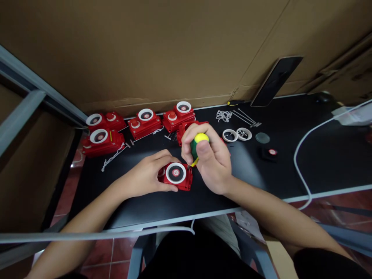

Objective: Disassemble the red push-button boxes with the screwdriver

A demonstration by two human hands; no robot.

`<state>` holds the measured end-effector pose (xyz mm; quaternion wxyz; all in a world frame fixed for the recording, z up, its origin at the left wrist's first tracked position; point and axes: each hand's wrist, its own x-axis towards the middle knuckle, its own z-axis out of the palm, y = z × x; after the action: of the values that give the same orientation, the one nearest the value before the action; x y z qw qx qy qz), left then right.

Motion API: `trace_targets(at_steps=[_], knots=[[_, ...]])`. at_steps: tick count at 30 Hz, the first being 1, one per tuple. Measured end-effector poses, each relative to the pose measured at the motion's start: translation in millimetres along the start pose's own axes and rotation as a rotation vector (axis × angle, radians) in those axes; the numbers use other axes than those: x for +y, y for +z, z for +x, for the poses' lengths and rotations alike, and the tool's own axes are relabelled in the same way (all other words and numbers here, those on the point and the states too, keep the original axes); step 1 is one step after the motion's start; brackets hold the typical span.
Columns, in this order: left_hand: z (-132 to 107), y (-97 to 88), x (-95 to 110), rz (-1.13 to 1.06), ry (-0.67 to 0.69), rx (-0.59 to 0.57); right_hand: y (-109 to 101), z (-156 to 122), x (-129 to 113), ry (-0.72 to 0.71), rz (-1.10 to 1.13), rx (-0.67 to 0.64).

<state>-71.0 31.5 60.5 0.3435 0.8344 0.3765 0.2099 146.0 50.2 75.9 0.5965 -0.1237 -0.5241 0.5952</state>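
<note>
My left hand [151, 172] is wrapped round the left end of a red box [187, 182] with a white ring and a dark round centre, pressing it on the black table. In my right hand [213, 162] is a screwdriver [201, 138] with a green and yellow handle, gripped in the fist. Its shaft points down and left to the upper right corner of the red box; whether the tip sits in a screw cannot be made out. Another red box [183, 130] lies just behind the right hand, partly hidden by it.
Several similar red boxes [145, 130] stand along the back left. White rings [229, 135], pale cords [223, 115] and thin rods lie back right. A clear disc [262, 137] and a small black part [269, 154] are farther right. A white cable [296, 159] crosses the right side.
</note>
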Motion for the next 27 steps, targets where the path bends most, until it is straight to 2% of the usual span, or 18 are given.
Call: trace_targets(at_steps=[4,6,12,20,27], knots=[[-1,1.7,-3,-0.016,0.016,0.015,-3,3,-8,0.079,0.042,-0.315],[-1,2.0,-4,-0.009,0.019,0.015,-8,5,-13,0.078,0.057,-0.383],[-1,0.5,-5,0.0,0.015,-0.022,-19,4,-9,0.111,0.116,-0.29],[3,-3.9,3,-0.016,0.017,-0.037,-17,11,-13,-0.066,0.022,-0.133],[1,-4.2,1,0.001,0.019,-0.038,-20,13,-5,-0.05,0.048,-0.125]])
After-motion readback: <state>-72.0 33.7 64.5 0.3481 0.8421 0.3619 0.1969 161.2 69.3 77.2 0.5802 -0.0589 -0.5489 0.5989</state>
